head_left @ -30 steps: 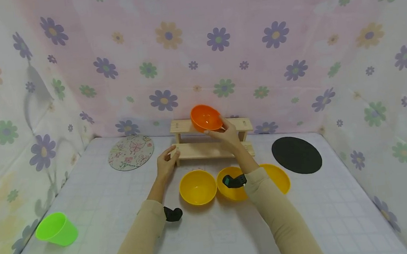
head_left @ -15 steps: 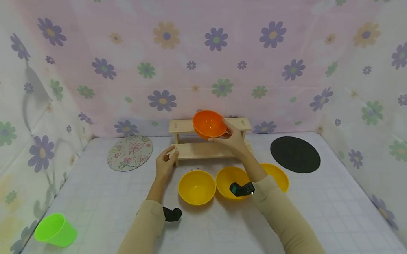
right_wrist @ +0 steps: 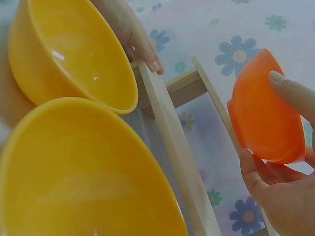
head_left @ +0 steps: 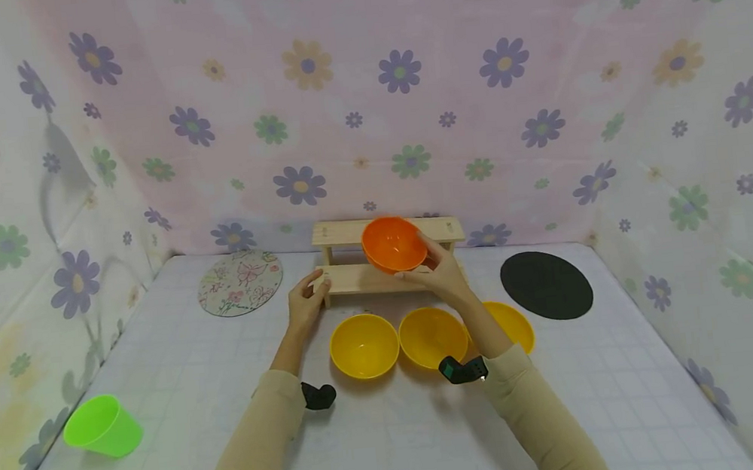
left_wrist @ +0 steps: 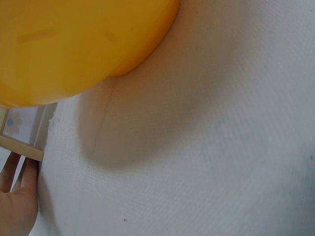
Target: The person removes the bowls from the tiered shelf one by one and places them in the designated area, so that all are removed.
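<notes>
In my right hand (head_left: 445, 277) is an orange bowl (head_left: 394, 244), gripped by its right side and held up in front of the two-step wooden rack (head_left: 367, 277). The right wrist view shows the thumb on the wall of this orange bowl (right_wrist: 266, 113) and the fingers beneath it. My left hand (head_left: 306, 302) holds the left end of the rack's lower step. In the left wrist view the fingers of the left hand (left_wrist: 17, 204) reach behind the plank end. Nearer to me sit a left yellow bowl (head_left: 365, 347), a middle yellow bowl (head_left: 430, 336) and a right yellow bowl (head_left: 513, 326), partly hidden by the right forearm.
A round flowered mat (head_left: 241, 283) lies left of the rack, and a black round mat (head_left: 546, 285) lies to its right. A bright green cup (head_left: 104, 426) is tipped at the table's left side. Flowered cloth (head_left: 365, 115) hangs close behind the rack.
My right hand has brought the orange bowl down and toward me, slightly rightward, from above the rack's upper step. My left hand stays at the rack's end.
</notes>
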Tool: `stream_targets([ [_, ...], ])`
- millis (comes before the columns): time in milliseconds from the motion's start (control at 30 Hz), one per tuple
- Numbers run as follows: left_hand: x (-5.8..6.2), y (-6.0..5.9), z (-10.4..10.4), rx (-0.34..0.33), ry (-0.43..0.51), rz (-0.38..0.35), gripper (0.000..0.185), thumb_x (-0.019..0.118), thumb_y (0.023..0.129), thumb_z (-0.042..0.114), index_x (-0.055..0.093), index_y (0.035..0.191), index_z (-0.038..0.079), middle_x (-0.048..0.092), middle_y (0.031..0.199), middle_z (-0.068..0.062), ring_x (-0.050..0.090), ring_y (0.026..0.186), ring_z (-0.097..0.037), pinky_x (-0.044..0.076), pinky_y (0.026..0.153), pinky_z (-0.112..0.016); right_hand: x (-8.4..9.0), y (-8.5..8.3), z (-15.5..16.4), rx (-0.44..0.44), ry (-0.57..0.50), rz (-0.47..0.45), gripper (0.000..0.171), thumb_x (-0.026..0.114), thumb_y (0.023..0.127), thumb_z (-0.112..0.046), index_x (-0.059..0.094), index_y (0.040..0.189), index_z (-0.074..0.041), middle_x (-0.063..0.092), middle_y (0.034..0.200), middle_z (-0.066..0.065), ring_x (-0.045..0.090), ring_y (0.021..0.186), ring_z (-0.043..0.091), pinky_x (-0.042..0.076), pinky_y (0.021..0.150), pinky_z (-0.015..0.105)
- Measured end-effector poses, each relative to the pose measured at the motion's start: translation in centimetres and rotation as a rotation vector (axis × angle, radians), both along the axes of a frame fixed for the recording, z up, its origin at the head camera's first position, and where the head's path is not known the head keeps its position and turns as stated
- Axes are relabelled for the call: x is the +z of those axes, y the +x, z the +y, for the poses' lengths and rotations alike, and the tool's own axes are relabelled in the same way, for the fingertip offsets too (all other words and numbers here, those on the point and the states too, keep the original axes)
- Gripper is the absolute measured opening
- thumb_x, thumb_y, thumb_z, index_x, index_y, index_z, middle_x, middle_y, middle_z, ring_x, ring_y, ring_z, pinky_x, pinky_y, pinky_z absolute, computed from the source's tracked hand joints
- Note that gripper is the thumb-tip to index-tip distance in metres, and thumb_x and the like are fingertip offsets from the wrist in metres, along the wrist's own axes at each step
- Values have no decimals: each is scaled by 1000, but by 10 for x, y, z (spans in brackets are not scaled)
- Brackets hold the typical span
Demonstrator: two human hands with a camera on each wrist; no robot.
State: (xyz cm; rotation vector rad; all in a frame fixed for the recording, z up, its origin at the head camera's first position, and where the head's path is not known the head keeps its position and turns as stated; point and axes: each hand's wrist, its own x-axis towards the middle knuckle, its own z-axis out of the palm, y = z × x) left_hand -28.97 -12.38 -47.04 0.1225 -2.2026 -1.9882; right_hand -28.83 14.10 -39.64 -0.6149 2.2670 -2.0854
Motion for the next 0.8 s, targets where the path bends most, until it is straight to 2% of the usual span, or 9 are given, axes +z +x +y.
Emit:
stream_targets([
  [100, 13, 10, 2, -13, 3, 0, 40, 59, 92, 8, 52, 128, -7, 47, 137, -24, 51, 115, -40, 47, 91, -37, -2, 6, 3, 1, 22, -4, 84, 70, 79, 6, 23, 148, -2, 31, 149, 18, 44, 125, 37, 45, 97, 34],
  [200, 17, 12, 3, -16, 2, -4, 40, 59, 92, 8, 52, 128, -7, 47, 136, -26, 52, 115, -41, 49, 88, -33, -3, 13, 6, 12, 26, -6, 85, 71, 78, 6, 24, 148, -3, 32, 149, 16, 46, 124, 37, 48, 93, 30],
  [267, 14, 10, 2, -17, 11, -10, 40, 59, 92, 9, 52, 129, -6, 47, 136, -25, 52, 115, -40, 49, 86, -30, -1, 19, 7, 26, 26, 0, 84, 70, 78, 7, 24, 148, -2, 31, 150, 18, 45, 125, 39, 47, 94, 35],
  [333, 6, 4, 0, -15, 13, -10, 40, 60, 92, 12, 53, 129, -4, 48, 136, -23, 53, 115, -39, 50, 86, -28, 4, 27, 7, 39, 42, 11, 83, 69, 79, 7, 23, 147, 1, 30, 149, 21, 43, 126, 42, 45, 95, 41],
  [467, -11, -6, -1, -3, -10, 6, 43, 60, 93, 18, 53, 131, -1, 48, 137, -21, 53, 116, -36, 49, 86, -24, 10, 40, 8, 49, 76, 5, 82, 67, 80, 7, 20, 147, 3, 26, 150, 25, 40, 127, 45, 44, 95, 44],
  [567, -15, -8, 0, 5, -17, 13, 43, 59, 93, 20, 52, 131, 0, 48, 137, -21, 53, 116, -36, 49, 85, -22, 7, 44, 11, 35, 93, 7, 82, 67, 81, 7, 20, 147, 4, 26, 149, 25, 42, 125, 46, 45, 94, 43],
  [667, -10, -6, -1, 1, 0, 8, 42, 60, 93, 16, 53, 130, -1, 49, 136, -21, 53, 116, -36, 49, 83, -21, -4, 42, 18, 14, 110, 15, 83, 70, 80, 5, 22, 147, 2, 28, 149, 24, 45, 123, 44, 47, 93, 40],
  [800, 6, 4, 0, -10, 19, 7, 39, 59, 92, 9, 54, 128, -5, 48, 136, -23, 53, 115, -39, 48, 86, -27, -21, 40, 29, -21, 135, 0, 83, 73, 80, -3, 25, 148, -5, 30, 149, 19, 46, 123, 40, 46, 94, 34],
])
